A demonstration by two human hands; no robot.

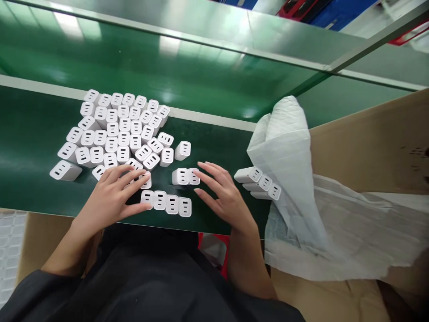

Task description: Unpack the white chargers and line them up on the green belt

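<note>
Looks partway: four chargers in near row on bench, pair beyond; looser batch at left likely remaining; trio lying right by bag; left hand spread over chargers; right hand wide at pair, contact unclear.

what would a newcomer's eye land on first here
Probably the big cluster of white slotted blocks on the left part of the dark green table, bright against it. Next come the two bare hands near the front edge, the left hand and the right hand, with a row of four blocks between them. At the right stands a bulky whitish plastic wrap, three blocks lying by its left side.
</note>
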